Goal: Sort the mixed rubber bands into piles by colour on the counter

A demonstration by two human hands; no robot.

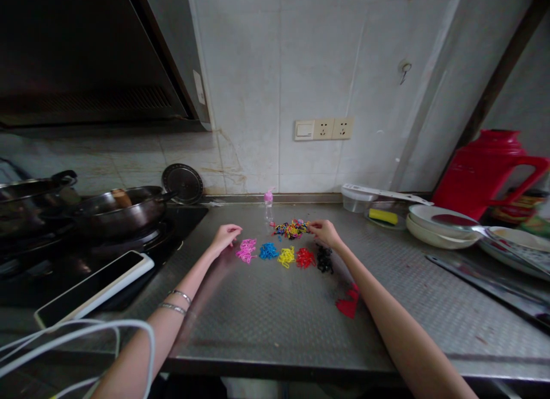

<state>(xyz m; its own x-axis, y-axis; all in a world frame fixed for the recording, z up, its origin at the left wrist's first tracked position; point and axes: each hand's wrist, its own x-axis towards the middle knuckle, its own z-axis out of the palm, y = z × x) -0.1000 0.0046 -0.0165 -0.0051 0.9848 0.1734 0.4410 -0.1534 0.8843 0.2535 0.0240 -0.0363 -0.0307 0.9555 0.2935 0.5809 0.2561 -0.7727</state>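
Observation:
My right hand reaches to the right end of a mixed pile of small coloured rubber bands, its fingertips pinched on a band at the edge. Left of the pink rubber bands is my left hand, thumb and fingers drawn together; whatever they hold is too small to make out. Single-colour heaps lie in a row: blue bands, yellow bands, red bands and black bands. Behind the mixed pile stands a small clear bottle with a pink top.
A red heart-shaped piece lies beside my right forearm. Stacked bowls, a yellow sponge, a long knife and a red thermos jug are on the right. Pans and a white-edged device with cables are left.

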